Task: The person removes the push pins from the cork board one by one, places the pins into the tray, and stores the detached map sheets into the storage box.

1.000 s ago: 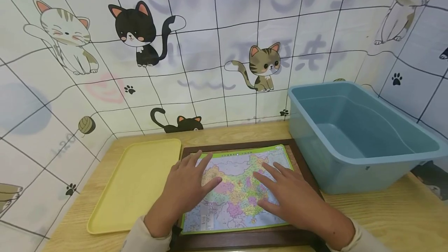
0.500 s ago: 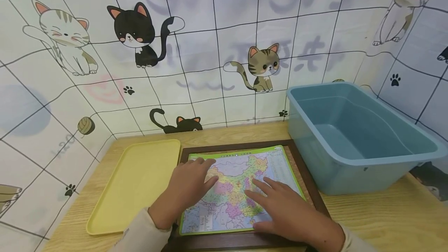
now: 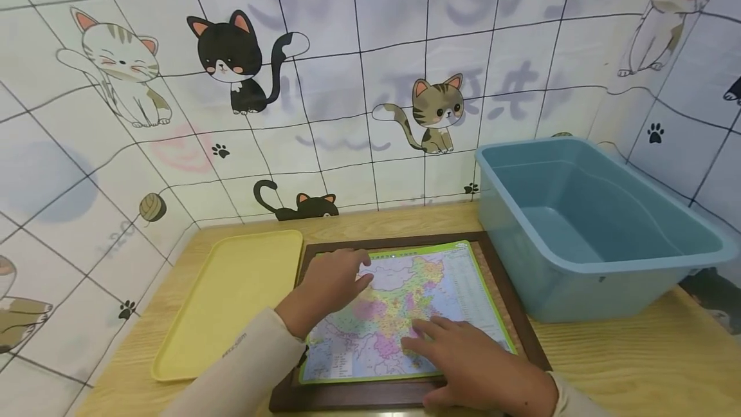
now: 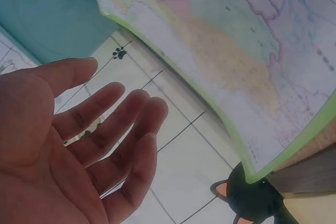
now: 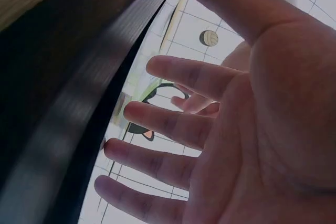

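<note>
A colourful paper map with a green border (image 3: 463,288) lies on a dark brown framed board (image 3: 359,396) in the head view. Over the map's upper left part is my left hand (image 3: 332,280). In the left wrist view the left hand (image 4: 100,145) has loosely bent fingers and nothing in them; the map (image 4: 226,51) is a little apart from it. My right hand (image 3: 471,359) is above the map's lower right part and the frame's near edge. Its fingers are spread and nearly straight in the right wrist view, with the frame (image 5: 68,98) beside them.
To the left of the board lies a flat yellow tray (image 3: 231,301). A deep blue plastic tub (image 3: 579,288) stands at the right, close to the board. Behind the wooden table (image 3: 631,365) rises a wall covering (image 3: 341,101) printed with cats and grid lines.
My left hand has moved right and slightly forward over the map. The right hand has come back toward the near edge and slightly left. Map, tray and tub stay in place.
</note>
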Demonstrator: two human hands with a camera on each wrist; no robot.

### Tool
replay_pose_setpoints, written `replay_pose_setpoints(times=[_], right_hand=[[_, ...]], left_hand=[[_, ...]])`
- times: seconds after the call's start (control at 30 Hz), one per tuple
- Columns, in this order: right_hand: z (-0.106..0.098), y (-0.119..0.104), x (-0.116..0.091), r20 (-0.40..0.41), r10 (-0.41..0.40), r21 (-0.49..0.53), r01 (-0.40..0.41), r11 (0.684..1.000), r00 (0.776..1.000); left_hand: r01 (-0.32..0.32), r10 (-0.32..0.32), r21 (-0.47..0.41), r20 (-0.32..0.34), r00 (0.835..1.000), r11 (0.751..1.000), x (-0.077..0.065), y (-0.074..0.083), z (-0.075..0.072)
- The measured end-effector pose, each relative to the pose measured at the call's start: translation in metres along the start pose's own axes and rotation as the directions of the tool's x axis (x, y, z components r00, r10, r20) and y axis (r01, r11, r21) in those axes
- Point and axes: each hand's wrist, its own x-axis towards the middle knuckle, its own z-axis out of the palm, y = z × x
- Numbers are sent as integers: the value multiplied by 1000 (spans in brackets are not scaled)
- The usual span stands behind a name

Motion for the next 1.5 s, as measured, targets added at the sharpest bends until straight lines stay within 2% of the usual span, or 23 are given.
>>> replay_pose_setpoints(times=[0.17,0.33,0.43,0.53,0.67,0.87,1.27,1.5], right_hand=[[3,2,3,17,13,13,-13,1000,1000],[2,5,3,8,-4,-4,4,1000,1000],[2,6,3,2,-9,-3,9,1000,1000],[2,7,4,8,-8,-10,9,1000,1000],[3,7,5,8,-14,-45,15,999,1000],[6,6,7,-5,-29,-68,28,997,1000],[4,5,8,-15,-23,-79,22,997,1000],[4,6,9,-12,-23,-57,22,998,1000]], left_hand=[[37,-32,-54,99,995,998,17,-3,15],[84,-54,-134,218,975,987,40,-1,26],[116,-65,-187,259,964,975,52,0,33],[128,-66,-225,267,962,966,60,0,37],[114,-41,-268,266,963,956,71,0,42],[159,-40,-364,313,949,918,84,-2,53],[230,-38,-456,391,920,860,93,-5,61],[243,-43,-424,430,902,872,97,-6,63]])
